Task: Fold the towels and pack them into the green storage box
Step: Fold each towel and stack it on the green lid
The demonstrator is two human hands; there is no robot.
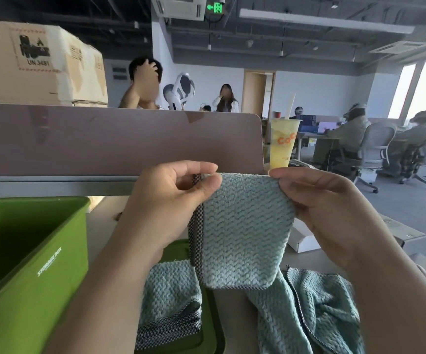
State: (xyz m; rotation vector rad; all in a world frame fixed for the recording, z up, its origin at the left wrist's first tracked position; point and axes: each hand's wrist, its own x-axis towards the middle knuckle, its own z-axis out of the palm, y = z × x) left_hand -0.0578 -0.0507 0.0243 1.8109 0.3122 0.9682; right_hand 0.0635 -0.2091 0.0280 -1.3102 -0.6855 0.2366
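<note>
A light teal towel (245, 231) with a dark checked underside hangs folded in the air in front of me. My left hand (171, 200) pinches its top left corner and my right hand (316, 200) pinches its top right corner. The green storage box (41, 251) stands open at the lower left; what I can see of its inside is bare. Beside it lies a flat green lid (212, 325), with a folded teal towel (168, 295) resting on it. Another teal towel (316, 310) lies crumpled on the table at the lower right.
A pale desk partition (104, 139) runs across behind the table. A yellow drink cup (282, 144) with a straw stands behind my right hand. A white cardboard box (303, 238) lies to the right. Cardboard cartons (41, 65) are stacked behind the partition, and people sit further back.
</note>
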